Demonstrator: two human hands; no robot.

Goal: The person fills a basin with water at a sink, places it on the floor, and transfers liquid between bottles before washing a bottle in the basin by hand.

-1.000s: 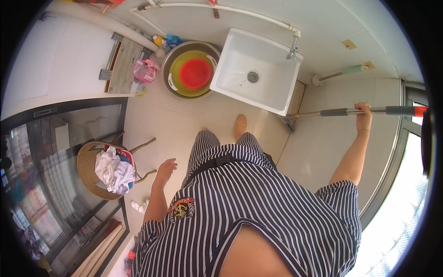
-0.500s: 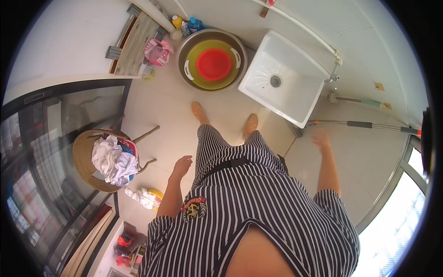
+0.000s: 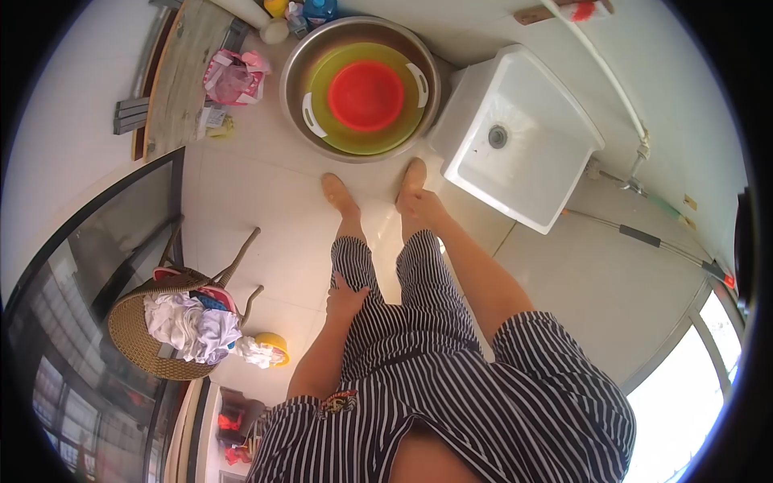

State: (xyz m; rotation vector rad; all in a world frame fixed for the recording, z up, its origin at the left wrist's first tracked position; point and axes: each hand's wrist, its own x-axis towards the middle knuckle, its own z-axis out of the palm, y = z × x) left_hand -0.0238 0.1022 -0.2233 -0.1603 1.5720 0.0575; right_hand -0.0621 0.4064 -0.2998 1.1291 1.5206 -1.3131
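My left hand (image 3: pixel 346 299) rests on the striped trousers (image 3: pixel 352 259) at my thigh, its fingers spread a little, holding nothing. Farther forward, my right hand (image 3: pixel 420 206) reaches down over my right foot and lower leg; its fingers are small and bent, and whether they touch anything cannot be made out. Just beyond my feet is a large metal basin (image 3: pixel 291 121). Inside it lies a green basin (image 3: pixel 352 142) with white handles, and a red basin (image 3: pixel 366 96) sits in that one. A white sink (image 3: pixel 531 157) stands to the right of them.
A wicker chair (image 3: pixel 133 334) at the left bears a heap of light clothes (image 3: pixel 181 322). Behind it is a yellow basin (image 3: pixel 279 346) with white cloth. A pink bag (image 3: pixel 233 78) and bottles lie at the upper left. A long pole (image 3: pixel 640 235) leans at the right.
My right hand has swung from the far right to the middle, in front of my right leg. My left hand has come in onto the thigh. The view has shifted, and the basins appear larger.
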